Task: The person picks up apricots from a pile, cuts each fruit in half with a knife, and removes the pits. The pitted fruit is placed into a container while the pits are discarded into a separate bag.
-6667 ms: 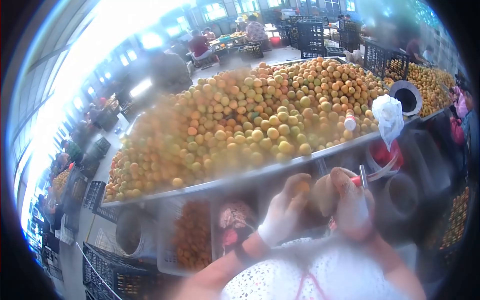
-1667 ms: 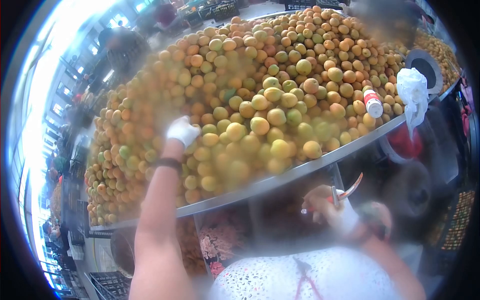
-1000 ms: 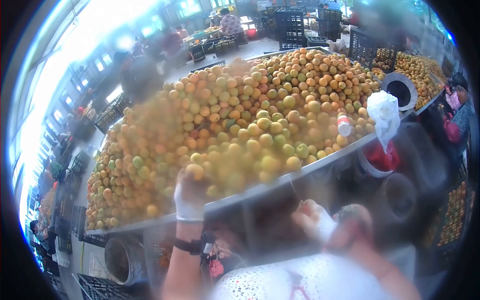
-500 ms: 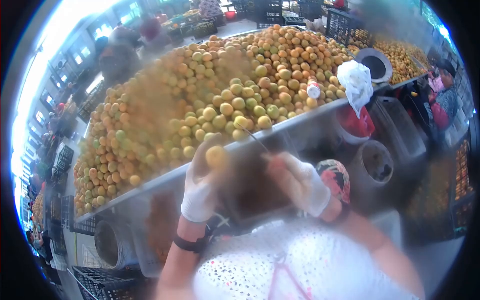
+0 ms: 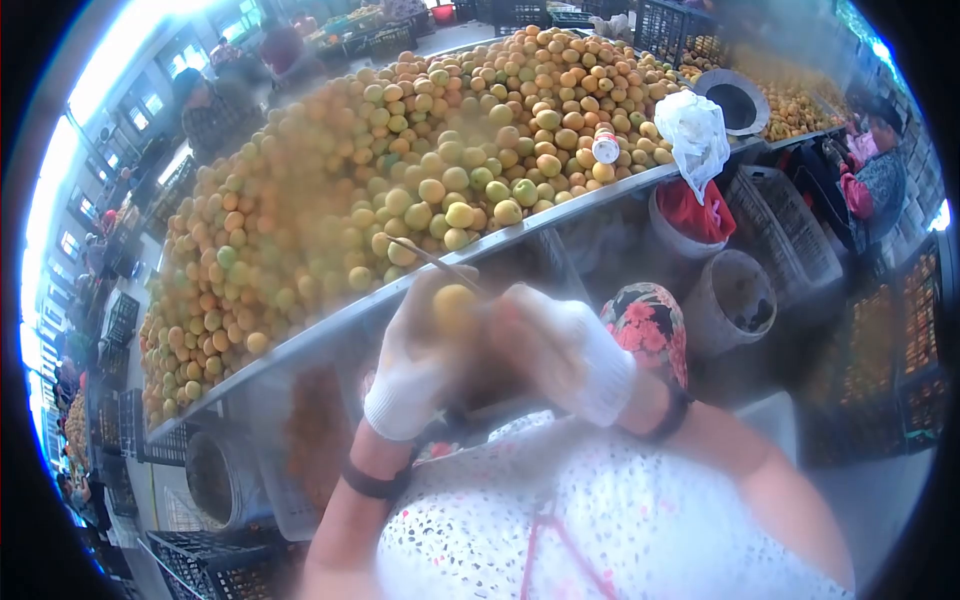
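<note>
A yellow-orange fruit (image 5: 455, 308) is held in my left hand (image 5: 412, 350), which wears a white glove. My right hand (image 5: 568, 352), gloved too, is closed close beside it, on the handle of a thin tool (image 5: 428, 256) whose shaft points up and left over the fruit. A blur hides the fingertips of both hands and most of the handle. Beyond them a large heap of orange and green fruits (image 5: 460, 180) lies on a metal-edged table (image 5: 560, 212).
On the heap's right side are a white plastic bag (image 5: 692, 135) and a small white container (image 5: 605, 148). Buckets (image 5: 735, 300) and a grey crate (image 5: 785, 225) stand below the table edge. A person (image 5: 875, 180) sits at far right.
My right hand has moved left, up to my left hand and the fruit. The tool's shaft has swung left with it. The whole view has shifted slightly.
</note>
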Demonstrator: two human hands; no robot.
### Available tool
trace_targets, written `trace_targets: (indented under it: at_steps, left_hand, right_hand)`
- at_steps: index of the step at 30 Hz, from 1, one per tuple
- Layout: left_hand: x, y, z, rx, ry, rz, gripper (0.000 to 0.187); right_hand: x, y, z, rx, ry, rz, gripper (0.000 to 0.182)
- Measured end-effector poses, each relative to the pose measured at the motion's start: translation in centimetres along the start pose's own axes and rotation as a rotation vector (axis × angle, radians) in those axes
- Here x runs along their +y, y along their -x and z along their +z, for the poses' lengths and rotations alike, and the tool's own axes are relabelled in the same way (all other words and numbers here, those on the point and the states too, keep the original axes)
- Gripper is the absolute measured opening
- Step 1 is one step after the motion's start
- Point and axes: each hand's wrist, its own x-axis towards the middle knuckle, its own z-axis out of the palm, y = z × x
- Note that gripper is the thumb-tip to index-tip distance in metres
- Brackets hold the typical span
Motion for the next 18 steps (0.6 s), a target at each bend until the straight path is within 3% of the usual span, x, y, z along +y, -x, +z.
trace_targets:
  at_steps: [7,12,18]
  left_hand:
    - [-1.4,0.1,-0.5,-0.018,-0.028,0.004,0.048]
    - [-1.0,0.0,0.5,0.088,-0.113,-0.003,0.044]
    - [-2.7,-0.4,0.3,0.157,-0.275,0.148,0.042]
  right_hand:
    - [1.7,0.4,0.9,-0.012,-0.02,0.055,0.024]
    - [1.1,0.1,1.1,0.003,0.231,0.028,0.023]
    - [1.1,0.2,1.6,0.012,0.279,0.039,0.022]
